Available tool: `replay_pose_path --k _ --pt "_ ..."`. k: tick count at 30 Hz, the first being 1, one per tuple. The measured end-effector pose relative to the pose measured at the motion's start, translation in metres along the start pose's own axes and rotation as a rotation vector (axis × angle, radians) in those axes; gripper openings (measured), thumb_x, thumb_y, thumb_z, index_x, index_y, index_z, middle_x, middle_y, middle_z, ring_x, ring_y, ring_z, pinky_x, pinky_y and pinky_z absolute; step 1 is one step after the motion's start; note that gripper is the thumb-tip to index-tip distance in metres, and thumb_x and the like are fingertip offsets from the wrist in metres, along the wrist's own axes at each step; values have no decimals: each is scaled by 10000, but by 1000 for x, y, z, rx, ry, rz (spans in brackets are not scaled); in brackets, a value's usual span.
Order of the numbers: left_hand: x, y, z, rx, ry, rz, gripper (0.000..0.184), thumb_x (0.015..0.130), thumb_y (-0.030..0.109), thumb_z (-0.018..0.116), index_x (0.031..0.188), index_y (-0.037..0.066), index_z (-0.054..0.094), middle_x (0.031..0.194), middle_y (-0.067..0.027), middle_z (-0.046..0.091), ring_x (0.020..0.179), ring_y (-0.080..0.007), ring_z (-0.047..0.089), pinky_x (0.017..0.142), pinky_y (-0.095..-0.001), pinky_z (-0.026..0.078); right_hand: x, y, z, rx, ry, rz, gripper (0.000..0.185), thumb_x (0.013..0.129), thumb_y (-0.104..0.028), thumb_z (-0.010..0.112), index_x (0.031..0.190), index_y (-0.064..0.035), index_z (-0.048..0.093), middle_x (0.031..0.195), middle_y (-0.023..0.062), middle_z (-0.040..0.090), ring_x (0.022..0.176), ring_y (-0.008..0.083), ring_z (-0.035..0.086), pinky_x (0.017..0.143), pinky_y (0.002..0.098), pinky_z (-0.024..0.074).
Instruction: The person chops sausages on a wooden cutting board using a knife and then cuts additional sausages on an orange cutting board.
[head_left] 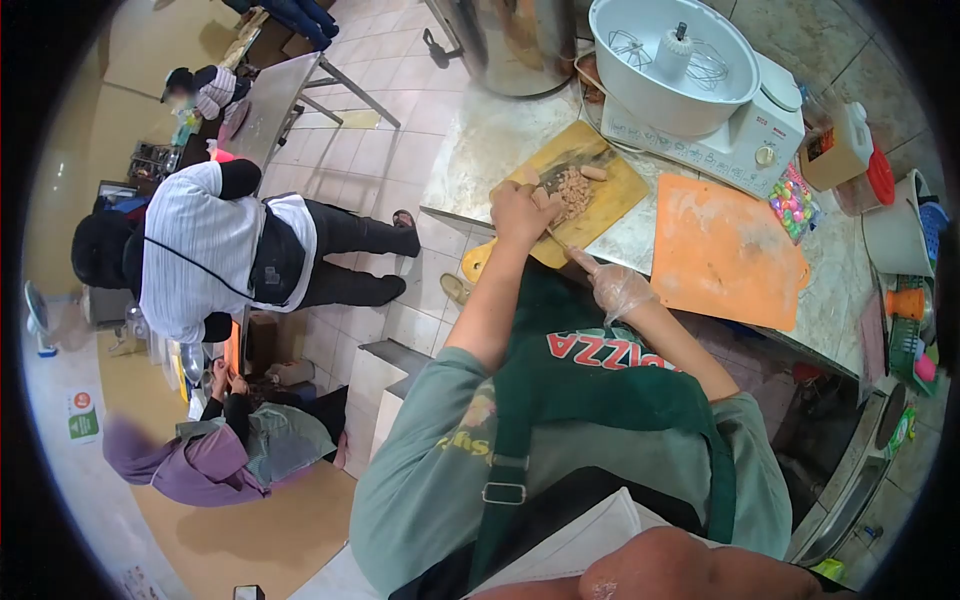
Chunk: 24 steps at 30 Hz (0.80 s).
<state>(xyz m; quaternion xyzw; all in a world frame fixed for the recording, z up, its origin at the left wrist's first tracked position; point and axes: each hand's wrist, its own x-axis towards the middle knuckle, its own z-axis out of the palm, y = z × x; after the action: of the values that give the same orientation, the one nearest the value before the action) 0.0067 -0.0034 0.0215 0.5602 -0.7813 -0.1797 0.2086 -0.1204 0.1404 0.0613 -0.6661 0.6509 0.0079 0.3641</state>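
Observation:
A yellow cutting board [625, 190] lies on the worktop in front of me, with a pile of chopped sausage [572, 193] in its middle. One longer sausage piece [593, 173] rests beyond the pile. My left hand [525, 212] is bare, its fingers curled down over sausage at the board's left side. In a clear plastic glove, my right hand [622, 292] grips a knife [560, 240] at the board's near edge. The blade points toward my left hand and is partly hidden by it.
An orange cutting board [725, 250] lies to the right. Behind stand a white stand mixer [690, 90], a large metal container [510, 45] and a jug [840, 145]. A bag of colourful sweets [793, 205] sits nearby. Two people [200, 250] [220, 455] work at the left.

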Motion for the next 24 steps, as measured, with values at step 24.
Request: replay_pose_path --k 24 --pt "49 -38 23 -1040 -70 -434 323 627 21 723 905 -37 569 716 -98 597 624 -132 580 519 -233 459 14 -4 15 80 17 -92 629 798 -68 408 1354 -239 171 773 256 580 716 367 594 622 450 454"
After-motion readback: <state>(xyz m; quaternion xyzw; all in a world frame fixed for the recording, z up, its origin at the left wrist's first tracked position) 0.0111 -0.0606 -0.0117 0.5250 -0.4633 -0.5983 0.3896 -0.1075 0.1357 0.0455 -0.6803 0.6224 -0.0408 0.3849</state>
